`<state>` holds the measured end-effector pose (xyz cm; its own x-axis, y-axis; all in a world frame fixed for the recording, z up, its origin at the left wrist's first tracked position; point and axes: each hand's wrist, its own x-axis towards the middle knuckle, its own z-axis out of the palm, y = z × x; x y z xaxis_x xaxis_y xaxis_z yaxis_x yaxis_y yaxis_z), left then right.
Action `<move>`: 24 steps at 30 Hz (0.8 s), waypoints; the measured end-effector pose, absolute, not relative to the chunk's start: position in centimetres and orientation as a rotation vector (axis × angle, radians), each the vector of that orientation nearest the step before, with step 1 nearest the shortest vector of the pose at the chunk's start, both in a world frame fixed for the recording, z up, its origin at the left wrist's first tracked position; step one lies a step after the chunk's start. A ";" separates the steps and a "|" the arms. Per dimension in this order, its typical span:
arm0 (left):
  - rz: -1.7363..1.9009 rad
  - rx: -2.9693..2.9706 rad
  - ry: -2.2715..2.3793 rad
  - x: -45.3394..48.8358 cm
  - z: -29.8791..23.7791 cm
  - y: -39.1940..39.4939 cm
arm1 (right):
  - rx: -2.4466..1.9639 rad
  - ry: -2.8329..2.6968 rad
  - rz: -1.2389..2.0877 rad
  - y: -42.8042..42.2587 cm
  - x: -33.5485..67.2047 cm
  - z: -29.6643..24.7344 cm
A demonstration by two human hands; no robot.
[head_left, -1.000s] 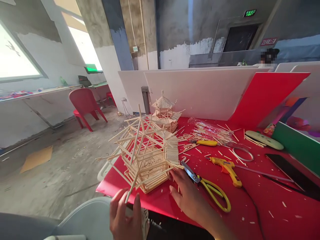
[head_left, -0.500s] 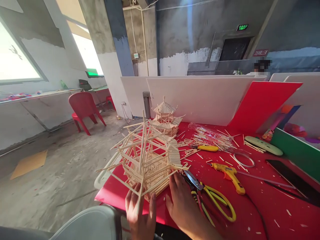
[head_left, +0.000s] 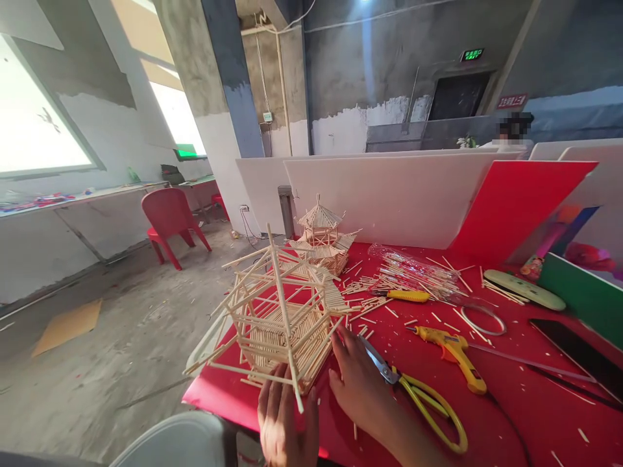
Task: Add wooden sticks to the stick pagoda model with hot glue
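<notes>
A half-roofed pavilion model of thin wooden sticks stands on the red tabletop in front of me. A long ridge stick slants down its near side toward my left hand. My left hand is at the near edge of the model's base, its fingers against the sticks and its thumb apart. At the right side, my right hand reaches in under the roof edge, fingertips on the model; where exactly they grip is partly hidden. Yellow-handled scissors lie beside my right wrist. Behind stands a finished-looking stick pavilion.
To the right lie a yellow glue gun, a yellow utility knife, a plastic bag of sticks, a wire ring and a dark flat device. Loose sticks litter the red tabletop. White panels border the back.
The stick model has turned, its near ridge stick swinging to the right at the bottom. My left hand has shifted slightly right and down; my right hand stays at the model's side.
</notes>
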<state>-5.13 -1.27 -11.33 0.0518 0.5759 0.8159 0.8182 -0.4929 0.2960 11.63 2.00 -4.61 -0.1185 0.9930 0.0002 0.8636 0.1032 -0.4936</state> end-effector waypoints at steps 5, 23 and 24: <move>-1.526 -1.971 -1.501 -5.7 -10.4 -2.9 | -1.791 -2.047 0.573 0.5 13.1 -3.7; -3.207 -2.067 -2.248 1.2 -3.5 -5.3 | -1.145 -1.615 0.711 -2.8 15.2 -3.1; -3.187 -2.073 -2.246 1.3 -3.7 -5.4 | -1.172 -1.648 0.589 -2.8 15.3 -3.3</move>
<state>1.29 -5.38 -3.73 -0.0074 0.9988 -0.0485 -0.3818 0.0420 0.9233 15.29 -2.85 -3.33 -0.0425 0.8979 0.4381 0.4166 0.4145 -0.8091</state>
